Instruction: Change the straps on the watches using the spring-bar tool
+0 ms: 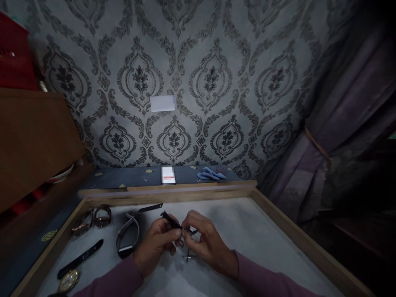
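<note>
My left hand (157, 241) is closed, with thumb and fingers pinching a black watch strap (169, 219) that points up and to the left. My right hand (206, 239) meets it at the strap's lower end, its fingertips pressed together there. What exactly lies between the fingertips is partly hidden. Just below the hands, a thin metal piece (188, 258) shows on the white tray surface. Left of my left hand stands a watch with a grey strap (128, 235). A loose black strap piece (150, 207) lies behind the hands.
A wooden-rimmed tray (173, 190) surrounds the work. At its left are two dark watches (102, 216), another black strap (81, 258) and a gold-faced watch (68, 280). Beyond the rim lie a white-and-red card (168, 175) and a blue cloth (212, 173). A curtain (321, 136) hangs right.
</note>
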`<action>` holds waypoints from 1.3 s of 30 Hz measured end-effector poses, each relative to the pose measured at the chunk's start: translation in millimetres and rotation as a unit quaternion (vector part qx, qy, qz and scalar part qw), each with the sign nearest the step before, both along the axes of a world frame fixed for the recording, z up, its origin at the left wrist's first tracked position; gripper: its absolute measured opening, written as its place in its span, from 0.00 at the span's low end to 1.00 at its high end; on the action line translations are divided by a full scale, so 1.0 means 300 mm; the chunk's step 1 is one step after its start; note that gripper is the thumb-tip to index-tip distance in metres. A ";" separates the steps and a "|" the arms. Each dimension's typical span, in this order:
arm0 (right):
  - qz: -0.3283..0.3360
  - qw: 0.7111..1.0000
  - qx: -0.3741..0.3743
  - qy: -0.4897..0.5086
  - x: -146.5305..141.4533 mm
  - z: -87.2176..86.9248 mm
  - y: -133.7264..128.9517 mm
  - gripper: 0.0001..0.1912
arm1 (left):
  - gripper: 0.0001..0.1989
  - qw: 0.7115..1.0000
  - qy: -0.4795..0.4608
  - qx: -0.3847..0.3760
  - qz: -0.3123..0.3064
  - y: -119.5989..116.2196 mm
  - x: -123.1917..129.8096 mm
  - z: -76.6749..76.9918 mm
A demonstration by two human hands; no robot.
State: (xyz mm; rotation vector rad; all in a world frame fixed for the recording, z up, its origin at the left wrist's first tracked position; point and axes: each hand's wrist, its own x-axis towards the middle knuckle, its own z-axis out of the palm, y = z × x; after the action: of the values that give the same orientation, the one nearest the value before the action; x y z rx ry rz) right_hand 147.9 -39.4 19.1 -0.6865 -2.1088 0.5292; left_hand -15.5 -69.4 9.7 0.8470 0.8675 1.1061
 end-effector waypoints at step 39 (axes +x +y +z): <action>0.012 0.936 0.334 -0.113 0.015 -0.016 0.035 0.07 | 0.07 0.998 -0.007 -0.047 0.043 -0.017 -0.006 0.052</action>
State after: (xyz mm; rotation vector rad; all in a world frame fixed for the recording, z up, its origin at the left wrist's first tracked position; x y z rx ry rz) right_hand 152.3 -29.0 14.3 -0.3312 -2.3129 -0.2787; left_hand -17.4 -74.6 25.4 0.7295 0.9445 1.1369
